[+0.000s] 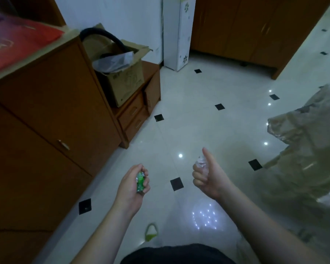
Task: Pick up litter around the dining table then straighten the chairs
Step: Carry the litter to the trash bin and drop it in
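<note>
My left hand [131, 184] is closed around a crumpled green wrapper [140, 181], held above the tiled floor. My right hand [208, 178] is a fist with the thumb up, gripping a crumpled white piece of litter [202, 162] that pokes out above the fingers. Both hands hover at waist height, about a hand's width apart. A plastic-covered chair [305, 149] stands at the right edge, partly cut off. No dining table is in view.
A tall brown wooden cabinet [46, 121] fills the left side. Beside it a lower drawer unit [139, 109] carries an open cardboard box [120, 77]. A white cabinet [178, 33] and brown wardrobe doors [255, 29] stand at the back. My green slipper [151, 232] shows on the floor.
</note>
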